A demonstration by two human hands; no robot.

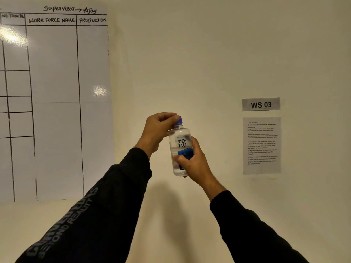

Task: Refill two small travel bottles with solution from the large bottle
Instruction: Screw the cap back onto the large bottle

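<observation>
A large clear solution bottle (180,141) with a "renu" label and a blue cap (179,120) is held upright in the air in front of a cream wall. My right hand (191,164) grips the lower body of the bottle, thumb across the blue part of the label. My left hand (158,130) reaches over from the left, its fingers and thumb curled round the blue cap. The cap sits on the bottle's neck. No small travel bottle appears in the head view.
A whiteboard chart (55,103) with hand-drawn columns covers the wall at left. A "WS 03" sign (260,104) and a printed instruction sheet (261,145) hang on the wall at right. No table or counter is in view.
</observation>
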